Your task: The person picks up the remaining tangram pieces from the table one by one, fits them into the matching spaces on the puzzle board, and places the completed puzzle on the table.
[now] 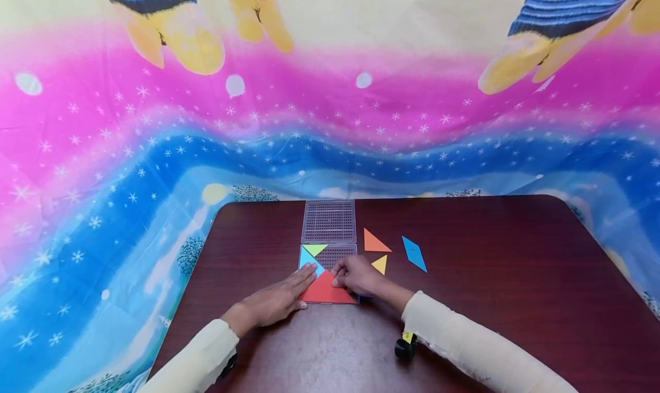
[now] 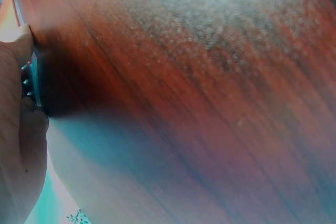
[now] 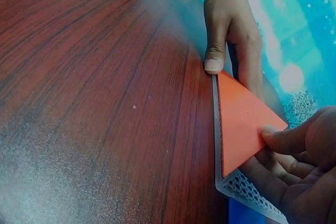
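Observation:
A large red triangle (image 1: 327,293) lies at the near end of a perforated clear plastic tray (image 1: 337,254). My right hand (image 1: 358,275) pinches it near its top corner; in the right wrist view the thumb presses on its face, with fingers curled by the slanting edge. My left hand (image 1: 278,298) rests at the tray's left side with fingers fairly straight, touching the triangle's left corner and a light blue piece (image 1: 306,258). A small green triangle (image 1: 314,248) sits in the tray's far left corner. The left wrist view shows only part of the left hand (image 2: 21,129).
The tray's other perforated half (image 1: 329,221) lies behind it. Right of the tray are an orange triangle (image 1: 375,242), a yellow triangle (image 1: 380,264) and a blue parallelogram (image 1: 414,254). A dark blue piece (image 3: 244,213) shows partly beside the tray. A printed cloth (image 1: 330,112) hangs behind the table.

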`<state>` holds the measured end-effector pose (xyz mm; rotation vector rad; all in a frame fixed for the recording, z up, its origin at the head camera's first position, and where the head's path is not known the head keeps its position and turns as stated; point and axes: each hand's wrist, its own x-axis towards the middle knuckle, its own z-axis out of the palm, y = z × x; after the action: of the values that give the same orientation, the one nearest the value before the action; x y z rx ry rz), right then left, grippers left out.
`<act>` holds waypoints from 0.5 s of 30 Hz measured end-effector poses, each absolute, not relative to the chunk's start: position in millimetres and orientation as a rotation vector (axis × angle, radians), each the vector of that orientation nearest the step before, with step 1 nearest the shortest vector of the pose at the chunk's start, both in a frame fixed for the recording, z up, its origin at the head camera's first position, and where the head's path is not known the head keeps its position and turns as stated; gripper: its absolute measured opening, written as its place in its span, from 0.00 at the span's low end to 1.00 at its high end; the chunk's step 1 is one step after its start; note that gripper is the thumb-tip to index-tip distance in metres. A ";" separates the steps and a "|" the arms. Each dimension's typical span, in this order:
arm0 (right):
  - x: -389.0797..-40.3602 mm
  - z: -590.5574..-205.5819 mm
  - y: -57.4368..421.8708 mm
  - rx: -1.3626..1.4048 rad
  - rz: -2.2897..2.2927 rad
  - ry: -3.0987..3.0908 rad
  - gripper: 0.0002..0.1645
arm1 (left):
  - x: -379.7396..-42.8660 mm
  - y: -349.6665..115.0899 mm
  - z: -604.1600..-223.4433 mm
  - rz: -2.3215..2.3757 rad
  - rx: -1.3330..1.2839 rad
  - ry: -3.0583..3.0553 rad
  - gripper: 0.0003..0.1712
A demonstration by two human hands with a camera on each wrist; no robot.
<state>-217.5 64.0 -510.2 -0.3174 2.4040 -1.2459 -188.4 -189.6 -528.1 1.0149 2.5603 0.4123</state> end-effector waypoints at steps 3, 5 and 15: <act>-217.7 -510.4 63.3 -0.325 -1.238 2.416 0.03 | -188.9 -189.6 -528.3 0.425 1.001 2.559 0.41; -217.9 -510.4 63.3 -0.340 -1.232 2.431 0.03 | -189.0 -189.5 -527.7 0.432 0.990 2.558 0.41; -216.8 -509.7 64.8 -0.419 -1.196 2.533 0.02 | -189.2 -189.6 -525.8 0.468 0.964 2.538 0.41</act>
<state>-216.8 64.8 -509.7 -0.4192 2.5331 -1.1959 -189.2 -189.6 -525.8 0.9635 2.5381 0.4678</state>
